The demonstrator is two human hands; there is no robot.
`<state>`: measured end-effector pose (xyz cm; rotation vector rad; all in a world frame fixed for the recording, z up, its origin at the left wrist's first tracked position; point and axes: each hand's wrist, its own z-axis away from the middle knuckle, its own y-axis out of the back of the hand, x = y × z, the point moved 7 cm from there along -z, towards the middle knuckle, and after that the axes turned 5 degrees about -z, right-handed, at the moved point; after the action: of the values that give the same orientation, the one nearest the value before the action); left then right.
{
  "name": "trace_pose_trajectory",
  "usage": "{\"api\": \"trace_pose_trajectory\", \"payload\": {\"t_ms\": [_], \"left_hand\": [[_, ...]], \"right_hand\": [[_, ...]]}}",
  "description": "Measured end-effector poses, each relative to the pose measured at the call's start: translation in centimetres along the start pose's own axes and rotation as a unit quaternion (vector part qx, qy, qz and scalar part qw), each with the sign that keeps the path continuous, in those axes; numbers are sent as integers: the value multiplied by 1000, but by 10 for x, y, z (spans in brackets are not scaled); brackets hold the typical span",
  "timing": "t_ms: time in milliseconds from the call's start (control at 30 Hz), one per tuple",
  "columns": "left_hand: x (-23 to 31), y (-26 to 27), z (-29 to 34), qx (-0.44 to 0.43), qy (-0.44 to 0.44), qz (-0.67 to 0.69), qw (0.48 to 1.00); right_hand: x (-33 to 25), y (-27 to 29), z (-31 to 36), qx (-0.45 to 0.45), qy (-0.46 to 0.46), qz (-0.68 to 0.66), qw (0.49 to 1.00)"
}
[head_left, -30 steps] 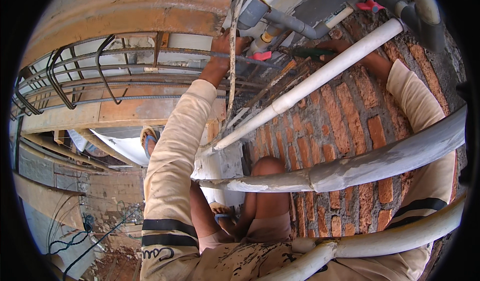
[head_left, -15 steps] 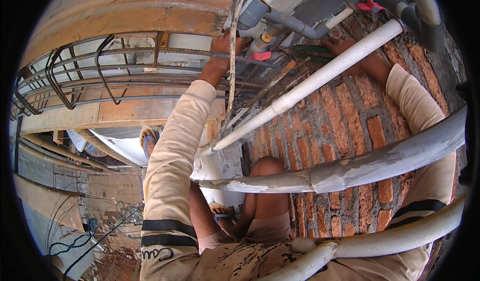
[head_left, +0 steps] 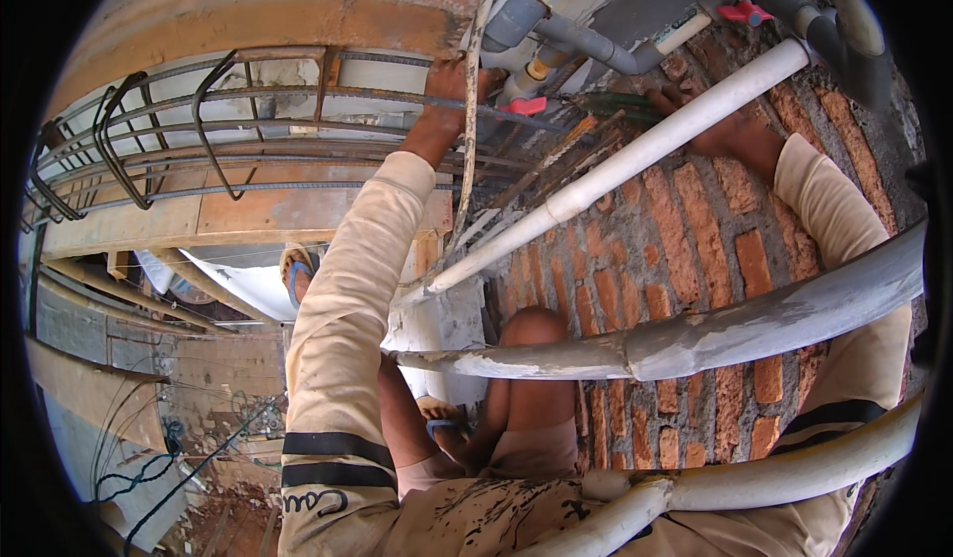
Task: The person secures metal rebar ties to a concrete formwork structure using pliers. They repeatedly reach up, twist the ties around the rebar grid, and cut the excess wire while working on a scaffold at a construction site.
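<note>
My left hand (head_left: 453, 88) is at the upper middle, at the end of a rebar cage (head_left: 213, 125). A thin pale rod (head_left: 469, 110) crosses in front of it. Its fingers look curled, but what they hold is hidden. My right hand (head_left: 725, 132) reaches behind a long white pipe (head_left: 606, 180) and is closed at the ends of a tool with two green handles (head_left: 608, 102). The head of this tool cannot be made out. Between the hands are a valve with a red lever (head_left: 524, 106) and several rusty bars.
A rough brick wall (head_left: 685, 249) fills the right side. A thick grey pipe (head_left: 685, 344) and a white pipe (head_left: 784, 473) cross close in front of me. Wooden boards (head_left: 228, 217) run below the cage. Grey pipes (head_left: 596, 51) hang above. Dark cords (head_left: 149, 487) lie lower left.
The view has shifted slightly. My right hand has its fingers a little more bent at the green handles. My left hand stays by the end of the rebar cage.
</note>
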<state>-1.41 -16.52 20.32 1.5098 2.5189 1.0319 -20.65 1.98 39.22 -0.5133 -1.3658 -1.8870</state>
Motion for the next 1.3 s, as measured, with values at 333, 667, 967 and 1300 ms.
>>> {"api": "trace_pose_trajectory", "payload": {"t_ms": [333, 667, 967, 1300], "left_hand": [[-9, -12, 0, 31, 8, 2, 999], [2, 5, 0, 24, -21, 5, 999], [1, 2, 1, -5, -5, 15, 1000], [2, 7, 1, 61, -49, -1, 997]], "right_hand": [[-8, -7, -1, 72, 114, 198, 971], [22, 6, -19, -21, -126, -344, 930], [0, 25, -10, 0, -49, -99, 994], [-17, 2, 4, 152, 65, 235, 958]]}}
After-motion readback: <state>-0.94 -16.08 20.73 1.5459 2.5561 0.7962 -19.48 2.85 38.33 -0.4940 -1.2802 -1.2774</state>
